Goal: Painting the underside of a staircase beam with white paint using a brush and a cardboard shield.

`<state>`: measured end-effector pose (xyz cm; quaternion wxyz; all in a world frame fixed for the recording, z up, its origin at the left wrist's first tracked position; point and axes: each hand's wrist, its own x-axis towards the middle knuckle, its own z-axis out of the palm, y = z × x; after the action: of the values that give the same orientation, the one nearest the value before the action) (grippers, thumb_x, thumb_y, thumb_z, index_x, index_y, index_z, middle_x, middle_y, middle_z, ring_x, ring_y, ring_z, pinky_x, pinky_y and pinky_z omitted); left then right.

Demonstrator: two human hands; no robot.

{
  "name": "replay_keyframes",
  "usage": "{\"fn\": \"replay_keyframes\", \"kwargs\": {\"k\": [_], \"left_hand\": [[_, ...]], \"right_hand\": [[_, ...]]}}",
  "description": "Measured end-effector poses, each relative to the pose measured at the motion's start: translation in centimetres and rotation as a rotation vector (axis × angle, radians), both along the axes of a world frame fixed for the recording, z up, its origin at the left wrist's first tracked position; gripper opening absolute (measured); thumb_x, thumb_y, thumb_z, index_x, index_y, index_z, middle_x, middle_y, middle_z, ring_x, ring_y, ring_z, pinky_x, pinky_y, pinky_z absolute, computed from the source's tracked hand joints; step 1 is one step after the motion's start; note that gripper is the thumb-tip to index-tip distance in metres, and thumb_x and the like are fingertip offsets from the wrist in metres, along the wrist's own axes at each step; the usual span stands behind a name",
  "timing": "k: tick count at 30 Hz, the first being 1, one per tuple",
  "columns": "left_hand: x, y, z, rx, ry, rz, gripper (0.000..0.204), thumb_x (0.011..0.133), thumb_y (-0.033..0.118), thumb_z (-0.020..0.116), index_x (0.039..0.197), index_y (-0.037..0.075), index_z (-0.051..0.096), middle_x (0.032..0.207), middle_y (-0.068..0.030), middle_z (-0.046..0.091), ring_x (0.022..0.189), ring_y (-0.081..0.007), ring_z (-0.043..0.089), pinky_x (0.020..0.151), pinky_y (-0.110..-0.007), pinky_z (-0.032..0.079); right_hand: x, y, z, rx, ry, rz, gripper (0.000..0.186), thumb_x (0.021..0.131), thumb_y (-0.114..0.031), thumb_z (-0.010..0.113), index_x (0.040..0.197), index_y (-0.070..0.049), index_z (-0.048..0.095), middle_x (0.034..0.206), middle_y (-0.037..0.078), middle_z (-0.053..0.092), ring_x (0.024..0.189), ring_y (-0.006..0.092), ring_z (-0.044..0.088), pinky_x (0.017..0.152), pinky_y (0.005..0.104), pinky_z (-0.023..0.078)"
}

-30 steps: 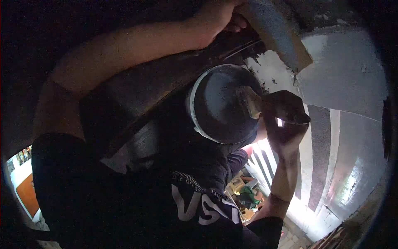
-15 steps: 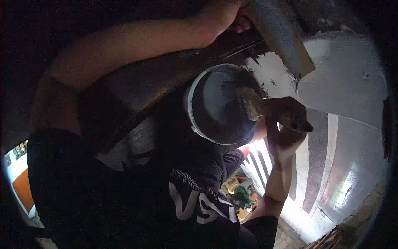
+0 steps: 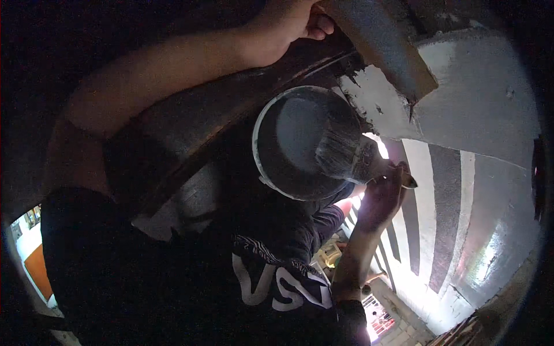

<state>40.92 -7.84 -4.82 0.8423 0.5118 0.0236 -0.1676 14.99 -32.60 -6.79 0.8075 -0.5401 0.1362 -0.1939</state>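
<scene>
Currently, a flat paintbrush (image 3: 340, 151) is pinched by the right hand (image 3: 382, 199), bristles positioned across the mouth of the bucket (image 3: 257, 149). The left hand (image 3: 294, 27) is curled beside a beam (image 3: 388, 46); grip cannot be told. The beam's end is seen apart from the rim.

From where I stand, the bucket (image 3: 255, 144) is dark grey inside with a whitish rim, and the brush (image 3: 340, 153) is greyish too. On the right, the wall (image 3: 447, 213) wears dark and white stripes (rather zebra-like). Near, a black shirt (image 3: 190, 277) carries white lettering; far left, a panel (image 3: 36, 271) shows orange.
</scene>
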Motion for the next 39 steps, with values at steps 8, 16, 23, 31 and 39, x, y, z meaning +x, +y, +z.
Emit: {"fn": "replay_keyframes", "kwargs": {"k": [8,16,23,31,39], "left_hand": [[-0.2,2.6,-2.1,0.075,-0.328,-0.09,0.037,0.106,0.031,0.053,0.136,0.01,0.053,0.122,-0.0083,0.062,0.102,-0.0236,0.063,0.094,-0.042,0.053],[-1.5,1.1,0.3,0.065,-0.27,-0.073,0.045,0.106,0.029,0.052,0.143,0.005,0.049,0.115,-0.0047,0.063,0.1,-0.0225,0.06,0.099,-0.045,0.049],[-2.7,0.9,1.3,0.094,-0.263,-0.006,0.02,0.105,0.029,0.056,0.094,0.014,0.061,0.091,-0.0015,0.058,0.089,-0.0182,0.057,0.089,-0.043,0.048],[-1.6,1.1,1.2,-0.015,-0.235,-0.13,0.023,0.1,0.026,0.064,0.118,0.013,0.06,0.101,0.0006,0.064,0.085,-0.0163,0.059,0.088,-0.039,0.048],[-1.5,1.3,0.5,0.058,-0.228,-0.112,0.028,0.097,0.026,0.066,0.122,0.014,0.06,0.114,0.0004,0.065,0.099,-0.0162,0.06,0.093,-0.04,0.048]], "right_hand": [[-0.6,1.0,-1.1,0.012,0.048,0.029,0.038,0.106,-0.023,0.051,0.136,0.0,0.054,0.129,0.02,0.061,0.121,0.0273,0.06,0.104,0.0417,0.048],[-0.6,0.2,-2.1,0.174,0.026,-0.068,0.028,0.105,-0.02,0.056,0.129,-0.007,0.052,0.114,0.009,0.061,0.104,0.0203,0.063,0.081,0.0364,0.057],[-0.6,0.3,-2.0,0.24,0.024,-0.096,0.024,0.104,-0.02,0.057,0.126,-0.009,0.054,0.113,0.007,0.061,0.106,0.0182,0.063,0.077,0.0324,0.056],[-0.4,-0.9,-3.0,0.18,0.018,-0.062,0.025,0.104,-0.019,0.056,0.124,-0.004,0.055,0.112,0.01,0.062,0.104,0.022,0.066,0.084,0.0388,0.06],[-0.4,-0.7,-3.2,0.197,-0.026,-0.067,0.028,0.104,-0.018,0.057,0.127,-0.004,0.054,0.114,0.011,0.064,0.103,0.0222,0.067,0.083,0.0385,0.06]]}}
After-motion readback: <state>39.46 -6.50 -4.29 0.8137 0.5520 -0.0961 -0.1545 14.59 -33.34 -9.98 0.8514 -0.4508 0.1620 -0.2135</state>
